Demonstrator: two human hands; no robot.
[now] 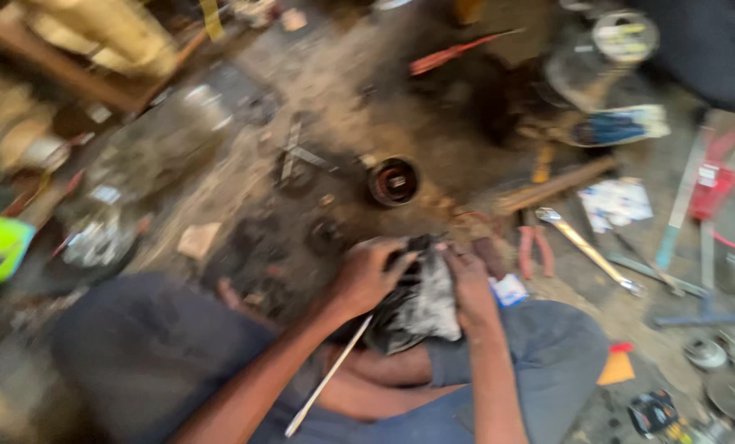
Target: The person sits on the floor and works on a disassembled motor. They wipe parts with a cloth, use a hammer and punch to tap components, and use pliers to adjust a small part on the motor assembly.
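A greasy metal part [421, 300], dark and silver, sits low in the head view at about 6 o'clock, over our lap. Our left hand [367, 275] clasps its left edge; our right hand [468, 284] grips its right side. A thin white rod [328, 380] slants toward 7 o'clock. We judge oily fingers could slip, dropping it onto the pliers [536, 249] and wrench [589, 251] at 3 o'clock.
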